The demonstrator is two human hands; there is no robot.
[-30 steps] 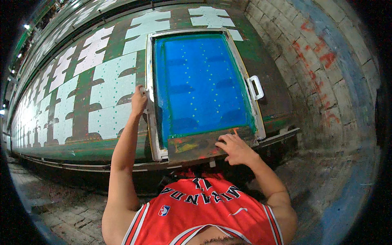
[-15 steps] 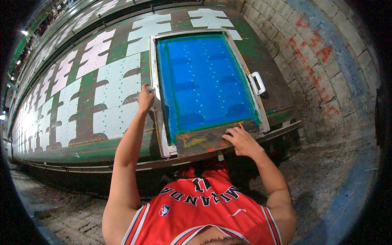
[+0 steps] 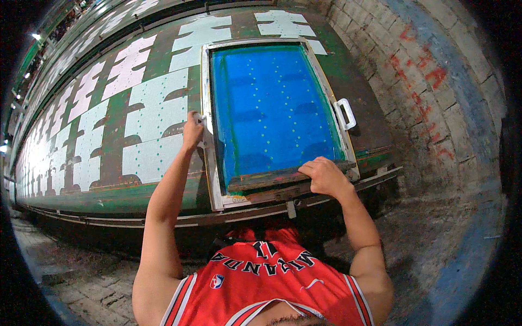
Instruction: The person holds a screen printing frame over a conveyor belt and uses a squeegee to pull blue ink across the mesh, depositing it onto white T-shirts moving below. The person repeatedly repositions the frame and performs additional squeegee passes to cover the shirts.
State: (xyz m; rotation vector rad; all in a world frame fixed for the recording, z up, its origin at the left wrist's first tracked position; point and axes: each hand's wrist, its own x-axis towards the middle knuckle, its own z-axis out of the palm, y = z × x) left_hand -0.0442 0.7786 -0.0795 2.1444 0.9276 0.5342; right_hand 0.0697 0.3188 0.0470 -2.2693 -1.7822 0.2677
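Observation:
A screen-printing frame with blue mesh lies on the long green table. My left hand is closed round the white handle on the frame's left side. At the near end of the mesh, my right hand grips the right part of a wide, ink-stained squeegee. The squeegee spans most of the frame's width, and its narrow top edge faces up. Green ink lines the mesh borders, and pale dots show in two columns across it.
White fabric pieces with green dots and pinkish ones lie in rows along the table. A second white handle sticks out on the frame's right. A block wall with red marks rises at the right.
The squeegee has tipped from showing its broad face to being seen nearly edge-on, uncovering the frame's near bar. My right hand has shifted slightly away from me. My left hand stays on the handle.

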